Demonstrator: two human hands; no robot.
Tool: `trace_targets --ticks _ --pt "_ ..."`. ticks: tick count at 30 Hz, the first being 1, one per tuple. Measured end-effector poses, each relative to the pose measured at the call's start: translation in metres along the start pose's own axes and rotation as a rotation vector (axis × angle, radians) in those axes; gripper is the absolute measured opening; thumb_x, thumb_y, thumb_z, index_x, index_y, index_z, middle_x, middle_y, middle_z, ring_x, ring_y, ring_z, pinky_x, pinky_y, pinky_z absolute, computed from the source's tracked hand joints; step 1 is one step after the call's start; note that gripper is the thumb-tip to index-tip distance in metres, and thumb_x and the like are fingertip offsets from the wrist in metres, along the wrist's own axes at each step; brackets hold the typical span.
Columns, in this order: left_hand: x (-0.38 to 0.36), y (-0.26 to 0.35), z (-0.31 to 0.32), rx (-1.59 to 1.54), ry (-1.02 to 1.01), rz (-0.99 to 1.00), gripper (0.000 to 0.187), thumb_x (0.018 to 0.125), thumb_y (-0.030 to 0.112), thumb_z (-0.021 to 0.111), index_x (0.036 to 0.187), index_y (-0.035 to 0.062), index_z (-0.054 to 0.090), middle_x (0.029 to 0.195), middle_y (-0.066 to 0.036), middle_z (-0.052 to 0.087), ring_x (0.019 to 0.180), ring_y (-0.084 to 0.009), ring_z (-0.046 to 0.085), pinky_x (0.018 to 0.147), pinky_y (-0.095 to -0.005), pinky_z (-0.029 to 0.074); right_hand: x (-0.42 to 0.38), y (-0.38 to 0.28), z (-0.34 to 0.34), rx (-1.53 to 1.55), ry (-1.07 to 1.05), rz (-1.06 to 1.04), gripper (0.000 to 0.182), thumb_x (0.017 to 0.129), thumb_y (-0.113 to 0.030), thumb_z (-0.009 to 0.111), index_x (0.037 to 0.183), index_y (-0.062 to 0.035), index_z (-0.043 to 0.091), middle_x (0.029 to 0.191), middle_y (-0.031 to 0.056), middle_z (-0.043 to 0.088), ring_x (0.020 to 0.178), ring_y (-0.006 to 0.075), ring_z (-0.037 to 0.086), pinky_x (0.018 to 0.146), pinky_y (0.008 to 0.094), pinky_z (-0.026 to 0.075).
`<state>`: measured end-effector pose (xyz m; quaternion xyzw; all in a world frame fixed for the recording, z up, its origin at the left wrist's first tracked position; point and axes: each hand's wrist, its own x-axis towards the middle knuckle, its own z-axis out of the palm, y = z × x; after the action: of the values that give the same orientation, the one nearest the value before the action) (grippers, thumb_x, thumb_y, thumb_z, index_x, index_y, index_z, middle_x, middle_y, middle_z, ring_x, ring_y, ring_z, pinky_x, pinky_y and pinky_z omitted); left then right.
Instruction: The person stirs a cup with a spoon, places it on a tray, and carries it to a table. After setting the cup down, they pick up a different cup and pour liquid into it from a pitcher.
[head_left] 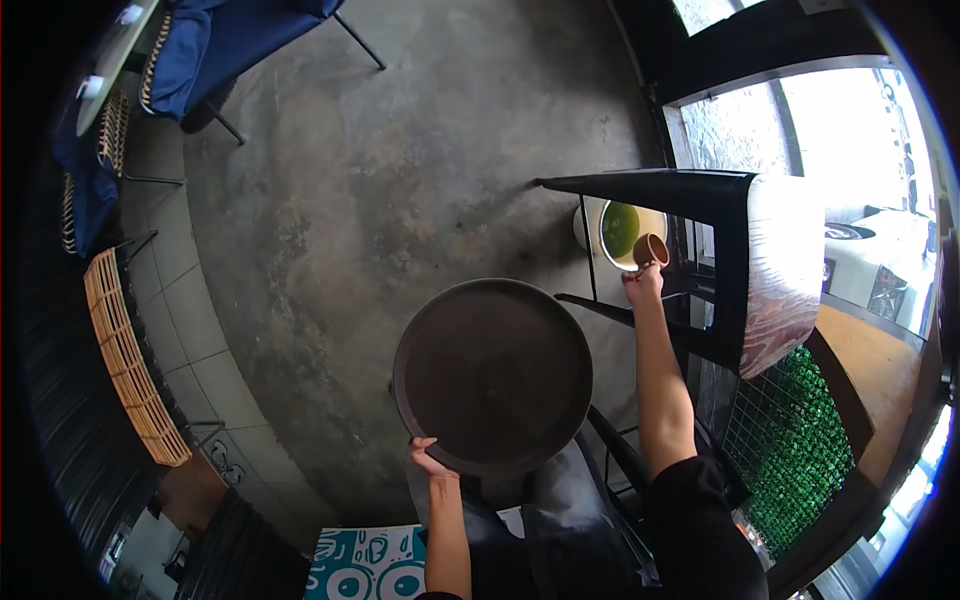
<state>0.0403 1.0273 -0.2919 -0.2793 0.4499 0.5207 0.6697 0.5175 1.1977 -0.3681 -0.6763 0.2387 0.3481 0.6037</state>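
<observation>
My left hand (432,458) grips the lower left rim of a large round dark brown serving tray (493,375), the thumb lying over its edge. Nothing stands on the tray, whose face is turned toward me. Out to the right, my right hand (643,284) has its fingers closed on a small brown cup (654,246). The cup is tilted and its opening shows. It overlaps the near side of a pale round bucket (652,220) that is green inside. The bucket is seen between the legs of a black stool.
The tall stool (785,270) with a wood-grained seat stands at the right by bright windows. Below it is a green leafy panel (800,450). A blue chair (245,45) is at the upper left, a wicker rack (130,360) at the left. Grey concrete floor (400,150) lies between.
</observation>
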Motion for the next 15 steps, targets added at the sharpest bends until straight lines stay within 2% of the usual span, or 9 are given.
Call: trace_targets --ticks 3,5,6,8,9,10,11,13,15 --pt "-0.005 0.017 0.007 0.04 0.033 0.035 0.063 0.06 0.02 0.051 0.118 -0.0025 0.057 0.115 -0.014 0.06 0.101 -0.0362 0.057 0.093 -0.0441 0.049 -0.065 0.011 -0.004 0.099 -0.32 0.004 0.02 0.1 -0.029 0.045 0.085 -0.015 0.045 0.068 0.0003 0.041 0.056 0.0148 0.036 0.055 0.0317 0.034" --pt "-0.012 0.031 0.024 0.221 0.038 0.045 0.02 0.067 0.033 0.056 0.077 0.0153 0.06 0.101 -0.011 0.062 0.093 -0.0317 0.06 0.087 -0.0451 0.051 -0.116 0.014 -0.002 0.068 -0.313 0.078 0.017 0.101 -0.03 0.041 0.093 -0.0162 0.045 0.072 -0.0028 0.039 0.06 0.0148 0.038 0.057 0.0353 0.036" --pt "-0.011 0.04 0.019 0.207 0.009 0.066 0.02 0.067 0.033 0.056 0.077 0.0153 0.06 0.101 -0.011 0.062 0.093 -0.0317 0.06 0.087 -0.0451 0.051 -0.142 0.017 -0.005 0.03 -0.363 0.081 0.016 0.101 -0.031 0.041 0.096 -0.0162 0.046 0.073 -0.0032 0.04 0.062 0.014 0.039 0.058 0.0346 0.036" --pt "0.003 0.061 -0.023 0.132 0.133 0.131 0.02 0.069 0.038 0.057 0.068 0.0179 0.057 0.097 -0.011 0.063 0.092 -0.0319 0.06 0.086 -0.0464 0.051 -0.198 0.023 -0.01 -0.084 -0.493 0.037 0.018 0.101 -0.032 0.043 0.099 -0.0151 0.047 0.073 -0.0032 0.041 0.062 0.013 0.04 0.059 0.0326 0.037" --pt "0.012 0.072 -0.041 0.165 0.114 0.225 0.029 0.071 0.044 0.058 0.067 0.0149 0.057 0.096 -0.012 0.063 0.091 -0.0325 0.059 0.084 -0.0464 0.051 -0.228 0.021 -0.009 -0.176 -0.641 0.03 0.022 0.1 -0.034 0.044 0.098 -0.0136 0.049 0.071 -0.0031 0.041 0.06 0.0128 0.04 0.06 0.0325 0.038" --pt "0.004 0.084 -0.024 0.143 0.079 0.253 0.029 0.071 0.044 0.058 0.067 0.0149 0.057 0.096 -0.012 0.063 0.091 -0.0325 0.059 0.084 -0.0464 0.051 -0.265 0.018 -0.004 -0.241 -0.711 0.021 0.021 0.1 -0.032 0.043 0.092 -0.0135 0.047 0.071 -0.0018 0.039 0.06 0.0141 0.042 0.06 0.0333 0.039" --pt "-0.018 0.095 0.0 0.163 0.062 0.223 0.026 0.067 0.039 0.058 0.069 0.0133 0.056 0.1 -0.013 0.062 0.092 -0.0336 0.059 0.086 -0.0468 0.05 -0.297 0.019 0.001 -0.34 -0.688 0.017 0.025 0.101 -0.035 0.042 0.092 -0.0129 0.048 0.07 -0.0024 0.04 0.06 0.0125 0.043 0.059 0.0319 0.041" --pt "-0.059 0.117 0.046 0.218 0.043 0.161 0.025 0.063 0.035 0.058 0.071 0.0114 0.055 0.102 -0.013 0.062 0.094 -0.0346 0.059 0.088 -0.0471 0.05 -0.347 0.024 0.004 -0.52 -0.906 -0.118 0.035 0.101 -0.043 0.044 0.094 -0.0096 0.051 0.07 -0.0028 0.042 0.06 0.0111 0.045 0.058 0.0294 0.043" --pt "-0.05 0.138 0.019 0.115 0.01 0.214 0.028 0.063 0.034 0.058 0.076 0.0097 0.058 0.104 -0.013 0.062 0.095 -0.0347 0.059 0.087 -0.0469 0.05 -0.389 0.029 0.01 -0.693 -1.092 -0.262 0.045 0.1 -0.051 0.044 0.095 -0.0071 0.051 0.072 -0.0024 0.042 0.061 0.01 0.047 0.057 0.0269 0.044"
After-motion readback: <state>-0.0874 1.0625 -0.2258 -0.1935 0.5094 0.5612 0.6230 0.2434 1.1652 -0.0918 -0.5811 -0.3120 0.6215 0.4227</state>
